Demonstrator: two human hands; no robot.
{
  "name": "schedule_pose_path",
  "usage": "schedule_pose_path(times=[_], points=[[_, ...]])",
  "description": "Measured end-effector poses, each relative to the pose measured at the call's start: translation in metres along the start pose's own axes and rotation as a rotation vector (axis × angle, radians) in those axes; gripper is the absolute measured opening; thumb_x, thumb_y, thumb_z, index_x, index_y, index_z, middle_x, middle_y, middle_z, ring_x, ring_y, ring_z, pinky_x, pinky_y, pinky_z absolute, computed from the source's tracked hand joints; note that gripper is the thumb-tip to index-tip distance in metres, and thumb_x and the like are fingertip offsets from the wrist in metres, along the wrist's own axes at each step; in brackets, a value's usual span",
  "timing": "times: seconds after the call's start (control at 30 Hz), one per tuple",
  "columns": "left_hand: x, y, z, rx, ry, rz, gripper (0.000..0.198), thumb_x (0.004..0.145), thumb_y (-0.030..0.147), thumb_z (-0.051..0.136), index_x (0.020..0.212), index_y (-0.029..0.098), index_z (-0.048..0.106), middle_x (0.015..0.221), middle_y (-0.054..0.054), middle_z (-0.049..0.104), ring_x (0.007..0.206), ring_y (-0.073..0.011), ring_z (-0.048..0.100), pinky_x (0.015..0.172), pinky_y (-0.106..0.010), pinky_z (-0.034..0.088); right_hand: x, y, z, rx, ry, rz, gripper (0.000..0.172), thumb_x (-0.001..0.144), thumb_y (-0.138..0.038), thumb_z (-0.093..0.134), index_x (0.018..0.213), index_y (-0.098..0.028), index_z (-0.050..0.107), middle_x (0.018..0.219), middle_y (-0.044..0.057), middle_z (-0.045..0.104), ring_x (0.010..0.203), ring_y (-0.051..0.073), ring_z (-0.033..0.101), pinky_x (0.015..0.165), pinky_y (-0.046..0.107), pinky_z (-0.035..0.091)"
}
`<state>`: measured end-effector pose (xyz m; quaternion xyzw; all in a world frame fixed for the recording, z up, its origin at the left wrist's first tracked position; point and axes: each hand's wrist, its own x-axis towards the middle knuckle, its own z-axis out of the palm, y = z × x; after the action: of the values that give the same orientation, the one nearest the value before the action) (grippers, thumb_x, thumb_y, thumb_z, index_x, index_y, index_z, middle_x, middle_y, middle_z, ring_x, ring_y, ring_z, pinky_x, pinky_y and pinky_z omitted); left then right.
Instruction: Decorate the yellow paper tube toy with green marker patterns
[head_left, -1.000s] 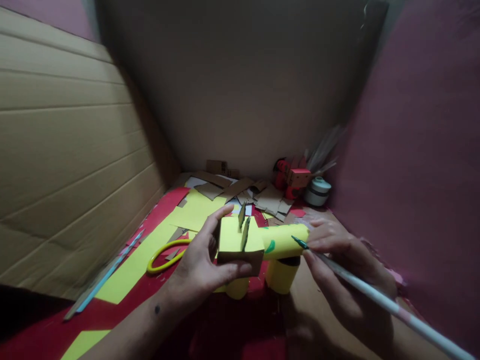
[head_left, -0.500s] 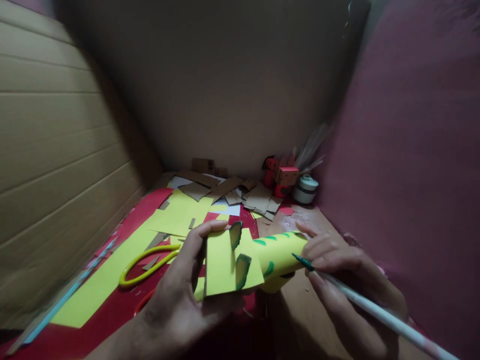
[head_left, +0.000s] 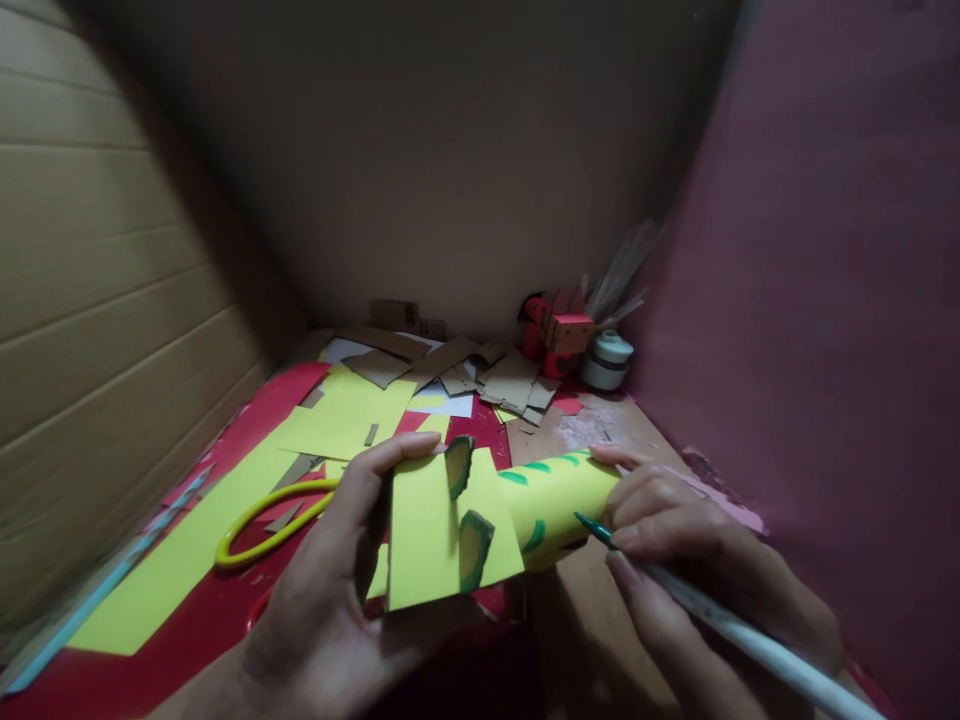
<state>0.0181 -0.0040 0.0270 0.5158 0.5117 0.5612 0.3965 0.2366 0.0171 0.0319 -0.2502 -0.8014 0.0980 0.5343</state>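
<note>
Left hand (head_left: pixel 330 590) holds one yellow figure (head_left: pixel 500 520) over the bench (head_left: pixel 577 620); right hand (head_left: pixel 697 575) pinches one brush (head_left: pixel 712 606).
The left grip wraps the figure's box end, where two green-edged flaps (head_left: pixel 475 550) stand; right of the figure, the right hand bends inward, brush tip (head_left: pixel 591 527) at its tube (head_left: pixel 566 490). Beyond the figure: one red figure (head_left: pixel 570 335), one jar (head_left: pixel 607 355). Since a second ago the figure has tipped toward the viewer, baring more green marks (head_left: pixel 514 478).
</note>
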Motion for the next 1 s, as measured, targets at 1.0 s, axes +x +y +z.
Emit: schedule_pose_path(times=[1.0], points=[[0.005,-0.011,0.0,0.047,0.017,0.12,0.072,0.052,0.029,0.087,0.116,0.041,0.056,0.099,0.008,0.07,0.066,-0.0191,0.07,0.059,-0.027,0.063,0.0,0.005,-0.002,0.01,-0.076,0.01,0.035,0.07,0.006,0.061,0.093,-0.02,0.059,0.076,-0.001,0.061,0.07,0.015,0.062,0.103,0.055,0.044]])
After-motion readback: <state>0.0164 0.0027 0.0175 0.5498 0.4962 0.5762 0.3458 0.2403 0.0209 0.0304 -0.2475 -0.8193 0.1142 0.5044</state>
